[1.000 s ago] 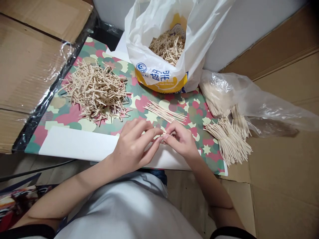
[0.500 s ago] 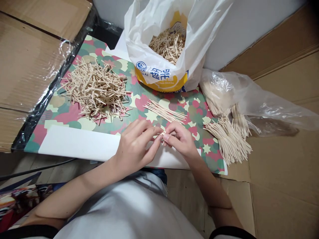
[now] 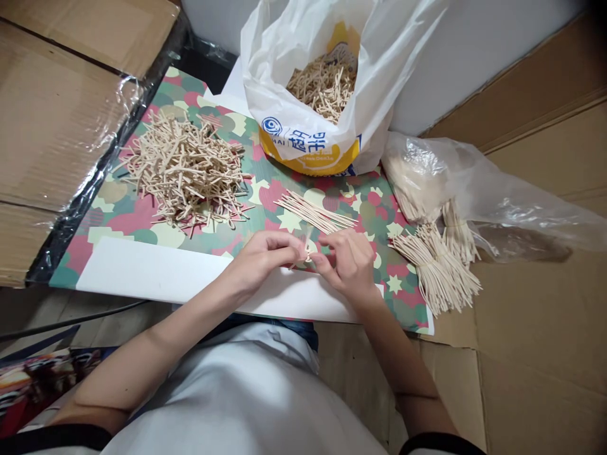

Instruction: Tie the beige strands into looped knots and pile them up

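Observation:
My left hand (image 3: 263, 259) and my right hand (image 3: 348, 262) meet fingertip to fingertip over the patterned board (image 3: 142, 218). Between them they pinch a small bunch of thin wooden sticks (image 3: 309, 251), end on to the camera. Just beyond the fingers lies a neat row of sorted sticks (image 3: 313, 213). A loose heap of the same sticks (image 3: 184, 170) lies at the board's left.
A white plastic bag (image 3: 308, 136) full of sticks stands at the back. Tied bundles of sticks (image 3: 439, 268) lie at the right, partly under a clear plastic bag (image 3: 474, 189). Cardboard sheets (image 3: 52, 120) flank both sides. My lap lies below the board.
My left hand has turned flatter and drawn its fingers together on the sticks. The right hand has shifted slightly up. The view has drifted a little.

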The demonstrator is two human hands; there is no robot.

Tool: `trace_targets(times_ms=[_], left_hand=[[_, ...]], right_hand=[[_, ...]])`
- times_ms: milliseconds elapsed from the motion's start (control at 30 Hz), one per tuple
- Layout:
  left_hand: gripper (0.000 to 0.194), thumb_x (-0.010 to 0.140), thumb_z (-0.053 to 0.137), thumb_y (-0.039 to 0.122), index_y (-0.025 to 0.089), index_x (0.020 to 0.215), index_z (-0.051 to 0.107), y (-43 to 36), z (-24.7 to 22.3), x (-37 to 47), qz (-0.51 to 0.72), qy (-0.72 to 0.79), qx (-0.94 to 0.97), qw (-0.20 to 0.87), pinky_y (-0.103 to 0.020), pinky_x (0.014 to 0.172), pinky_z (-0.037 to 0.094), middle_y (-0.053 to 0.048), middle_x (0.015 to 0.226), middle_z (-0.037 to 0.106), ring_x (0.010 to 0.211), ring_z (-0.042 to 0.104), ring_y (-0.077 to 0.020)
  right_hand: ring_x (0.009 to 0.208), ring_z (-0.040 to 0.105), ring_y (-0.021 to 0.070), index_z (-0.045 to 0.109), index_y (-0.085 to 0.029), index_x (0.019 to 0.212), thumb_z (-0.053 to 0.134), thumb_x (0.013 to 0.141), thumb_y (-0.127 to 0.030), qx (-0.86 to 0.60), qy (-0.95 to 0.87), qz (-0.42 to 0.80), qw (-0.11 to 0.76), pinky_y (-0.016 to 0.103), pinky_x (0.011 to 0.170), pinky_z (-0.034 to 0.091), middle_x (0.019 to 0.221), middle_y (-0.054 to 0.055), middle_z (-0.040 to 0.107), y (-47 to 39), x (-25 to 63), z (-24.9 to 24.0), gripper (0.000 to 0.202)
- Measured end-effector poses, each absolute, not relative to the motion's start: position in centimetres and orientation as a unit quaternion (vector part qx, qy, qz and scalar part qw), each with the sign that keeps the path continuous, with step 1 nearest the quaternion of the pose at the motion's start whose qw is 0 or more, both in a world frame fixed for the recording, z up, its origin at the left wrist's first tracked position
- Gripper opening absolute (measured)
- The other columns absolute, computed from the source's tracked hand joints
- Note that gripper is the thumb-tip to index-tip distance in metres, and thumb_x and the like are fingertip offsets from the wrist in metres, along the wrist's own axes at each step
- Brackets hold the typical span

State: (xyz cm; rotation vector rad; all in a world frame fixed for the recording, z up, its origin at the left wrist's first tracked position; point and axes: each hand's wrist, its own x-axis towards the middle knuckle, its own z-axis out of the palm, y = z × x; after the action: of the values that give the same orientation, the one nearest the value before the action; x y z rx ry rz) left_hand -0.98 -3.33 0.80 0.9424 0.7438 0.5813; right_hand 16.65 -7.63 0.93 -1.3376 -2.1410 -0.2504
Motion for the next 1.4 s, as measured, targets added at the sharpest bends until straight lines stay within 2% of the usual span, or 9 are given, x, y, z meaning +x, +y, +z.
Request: trace_targets(times_ms=[133, 233, 333, 500, 867, 1033, 1233, 1400], left_hand=[[0.009, 0.068, 0.059, 0.018, 0.014, 0.060, 0.063, -3.5, 0.6, -0.5, 0.289, 0.354, 0.418, 0.785, -0.021, 0.059, 0.041, 0.001, 0.059, 0.055, 0.059, 0.049, -0.0094], [0.009, 0.068, 0.058, 0.019, 0.014, 0.061, 0.062, -3.8, 0.8, -0.1, 0.309, 0.368, 0.389, 0.786, -0.019, 0.058, 0.042, 0.002, 0.062, 0.055, 0.060, 0.050, -0.0086], [0.008, 0.069, 0.060, 0.020, 0.014, 0.063, 0.061, -4.0, 0.9, 0.2, 0.335, 0.386, 0.395, 0.764, -0.018, 0.056, 0.044, 0.002, 0.064, 0.054, 0.062, 0.050, -0.0086], [0.012, 0.069, 0.065, 0.024, 0.013, 0.064, 0.061, -4.3, 1.2, 0.3, 0.380, 0.412, 0.425, 0.711, -0.017, 0.052, 0.042, 0.002, 0.061, 0.052, 0.057, 0.046, -0.0074], [0.011, 0.074, 0.063, 0.017, 0.013, 0.063, 0.064, -4.4, 1.0, 0.4, 0.377, 0.370, 0.388, 0.756, -0.015, 0.055, 0.039, 0.003, 0.060, 0.054, 0.059, 0.047, -0.0061], [0.011, 0.074, 0.063, 0.016, 0.012, 0.063, 0.064, -4.7, 0.8, 0.4, 0.377, 0.378, 0.404, 0.743, -0.016, 0.055, 0.037, 0.004, 0.059, 0.054, 0.058, 0.045, -0.0055], [0.017, 0.074, 0.065, 0.025, 0.013, 0.063, 0.062, -4.5, 0.5, 0.3, 0.365, 0.354, 0.382, 0.772, -0.018, 0.057, 0.036, 0.003, 0.059, 0.054, 0.060, 0.046, -0.0069], [0.016, 0.071, 0.062, 0.016, 0.013, 0.056, 0.058, -4.4, 0.1, 0.3, 0.349, 0.336, 0.331, 0.810, -0.019, 0.053, 0.031, 0.004, 0.054, 0.049, 0.054, 0.040, -0.0057]], right_hand=[[0.074, 0.056, 0.0194, 0.051, -0.019, 0.095, 0.052, 0.087, -0.035, -0.520, -0.787, -0.138, 0.302, 0.031, 0.065, 0.039, 0.079, 0.006, 0.062, -7.4, 16.7, 0.9, 0.017], [0.077, 0.056, 0.0201, 0.048, -0.020, 0.098, 0.056, 0.084, -0.029, -0.527, -0.770, -0.143, 0.330, 0.032, 0.065, 0.041, 0.084, 0.007, 0.061, -7.8, 16.2, 1.7, 0.018], [0.070, 0.056, 0.0182, 0.048, -0.021, 0.092, 0.055, 0.082, -0.019, -0.511, -0.775, -0.143, 0.344, 0.032, 0.064, 0.039, 0.078, 0.004, 0.062, -8.5, 15.3, 2.3, 0.013], [0.063, 0.051, 0.0166, 0.050, -0.020, 0.083, 0.052, 0.083, -0.017, -0.546, -0.777, -0.122, 0.287, 0.031, 0.060, 0.034, 0.066, 0.002, 0.062, -9.1, 14.0, 1.8, 0.003], [0.059, 0.050, 0.0160, 0.043, -0.020, 0.082, 0.051, 0.082, -0.013, -0.583, -0.755, -0.096, 0.284, 0.030, 0.056, 0.038, 0.065, 0.002, 0.058, -9.1, 13.1, 1.7, 0.010], [0.054, 0.048, 0.0151, 0.040, -0.021, 0.077, 0.048, 0.080, -0.010, -0.582, -0.750, -0.099, 0.296, 0.028, 0.052, 0.038, 0.059, 0.000, 0.052, -8.8, 12.9, 1.5, 0.014], [0.052, 0.046, 0.0141, 0.040, -0.022, 0.073, 0.049, 0.078, -0.009, -0.572, -0.747, -0.059, 0.333, 0.027, 0.051, 0.041, 0.056, -0.002, 0.048, -8.8, 12.8, 1.2, 0.017], [0.054, 0.049, 0.0107, 0.043, -0.022, 0.074, 0.052, 0.079, -0.010, -0.570, -0.720, 0.031, 0.395, 0.022, 0.050, 0.045, 0.060, -0.004, 0.049, -9.0, 12.8, 0.9, 0.015]])
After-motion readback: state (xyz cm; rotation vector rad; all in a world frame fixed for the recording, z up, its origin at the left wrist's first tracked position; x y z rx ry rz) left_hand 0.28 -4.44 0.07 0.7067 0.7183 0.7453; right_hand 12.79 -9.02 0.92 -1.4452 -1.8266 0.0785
